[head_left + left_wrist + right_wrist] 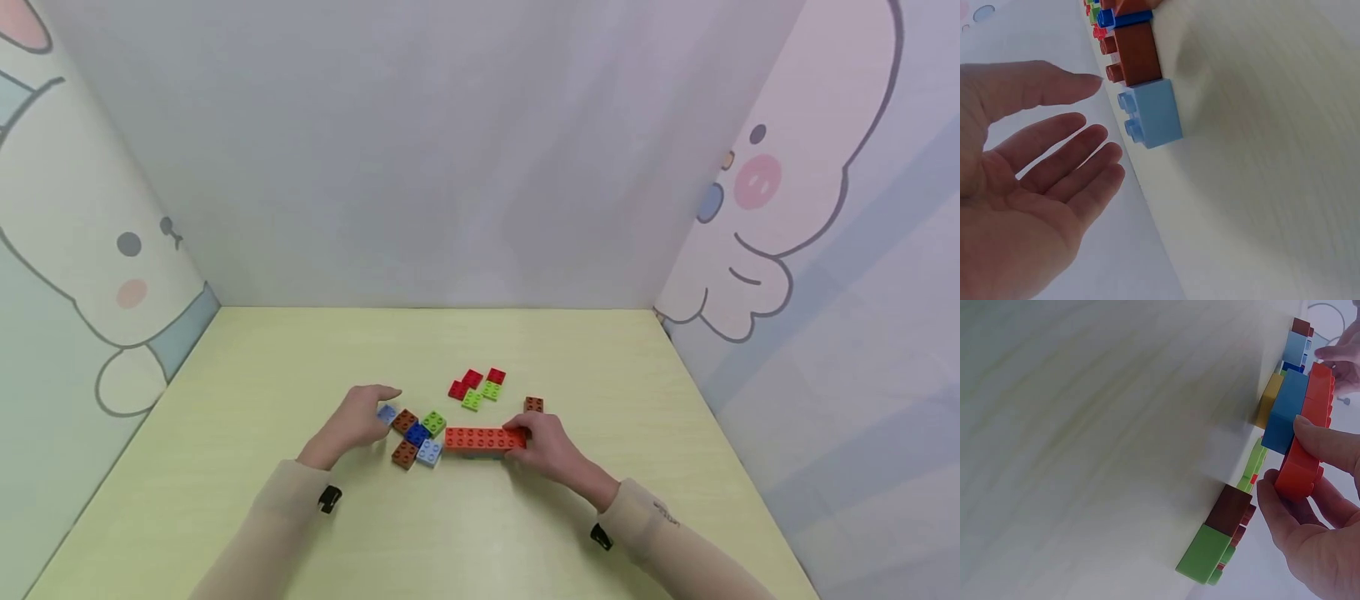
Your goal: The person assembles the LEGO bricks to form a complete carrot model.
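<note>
My right hand [551,450] pinches one end of a long red building brick [480,438] between thumb and fingers. Beneath the red brick is a blue brick [1287,411], with a yellow brick [1269,401] lower still. To the left, my left hand [362,417] hovers with fingers extended and holds nothing. Its thumb and fingertips are close to a light blue brick [1157,114] at the end of a group. Beside that brick sits a brown brick [1139,55], then a dark blue brick [1136,17].
The group also has a green brick [433,422], another brown brick [404,455] and another light blue brick [430,452]. Several red bricks [472,378] and lime bricks [472,400] lie farther back. By my right hand are a brown brick [1229,510] and a green brick [1204,553].
</note>
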The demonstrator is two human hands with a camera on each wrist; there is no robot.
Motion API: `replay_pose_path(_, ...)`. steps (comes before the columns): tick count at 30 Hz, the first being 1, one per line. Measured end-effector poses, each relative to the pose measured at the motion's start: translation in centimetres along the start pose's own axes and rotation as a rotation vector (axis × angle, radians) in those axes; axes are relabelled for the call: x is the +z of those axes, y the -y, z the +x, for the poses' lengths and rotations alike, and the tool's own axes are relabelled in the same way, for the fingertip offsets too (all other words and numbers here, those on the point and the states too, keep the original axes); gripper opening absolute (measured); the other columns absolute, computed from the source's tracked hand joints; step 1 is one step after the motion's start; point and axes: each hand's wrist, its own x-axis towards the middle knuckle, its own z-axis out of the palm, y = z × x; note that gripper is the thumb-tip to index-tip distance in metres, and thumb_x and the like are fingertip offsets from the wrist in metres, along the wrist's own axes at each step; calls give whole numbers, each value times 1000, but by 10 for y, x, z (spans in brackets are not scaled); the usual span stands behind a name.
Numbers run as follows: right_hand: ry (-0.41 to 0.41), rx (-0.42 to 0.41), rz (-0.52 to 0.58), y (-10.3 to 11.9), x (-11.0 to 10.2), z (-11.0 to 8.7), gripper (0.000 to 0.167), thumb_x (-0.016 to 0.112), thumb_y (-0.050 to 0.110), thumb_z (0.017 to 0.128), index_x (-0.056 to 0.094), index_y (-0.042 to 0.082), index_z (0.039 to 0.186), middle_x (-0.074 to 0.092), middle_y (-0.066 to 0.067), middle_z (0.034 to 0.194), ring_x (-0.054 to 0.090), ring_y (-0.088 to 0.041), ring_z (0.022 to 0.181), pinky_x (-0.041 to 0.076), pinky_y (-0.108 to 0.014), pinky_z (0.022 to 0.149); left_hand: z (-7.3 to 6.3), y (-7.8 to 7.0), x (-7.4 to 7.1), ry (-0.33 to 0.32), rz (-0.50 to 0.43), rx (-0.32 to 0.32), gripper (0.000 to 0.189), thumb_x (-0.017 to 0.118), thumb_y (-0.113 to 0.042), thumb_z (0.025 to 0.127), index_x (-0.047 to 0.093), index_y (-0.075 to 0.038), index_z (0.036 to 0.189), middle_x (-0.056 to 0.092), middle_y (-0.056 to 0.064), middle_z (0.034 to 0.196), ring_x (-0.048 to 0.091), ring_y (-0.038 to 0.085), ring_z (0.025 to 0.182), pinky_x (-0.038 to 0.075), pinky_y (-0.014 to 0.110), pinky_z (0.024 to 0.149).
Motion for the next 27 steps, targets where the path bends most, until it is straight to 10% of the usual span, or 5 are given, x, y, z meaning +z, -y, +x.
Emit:
replay_pose_path(9,9,10,-5,1,0,1,34,82,11,75,71,6,106,66,0,100,58,-14,92,49,-35,81,2,9,8,54,112,-12,59,66,14,65,60,6,123,57,21,125,49,41,119,41,50,94)
replay_pose_path(27,17,18,0,1,-1,2,33,81,12,76,71,6,107,66,0,100,58,-14,93,48,-35,81,4,18,19,-61,121,16,45,67,13,68,66,7,112,65,19,109,58,38,105,46,48,88)
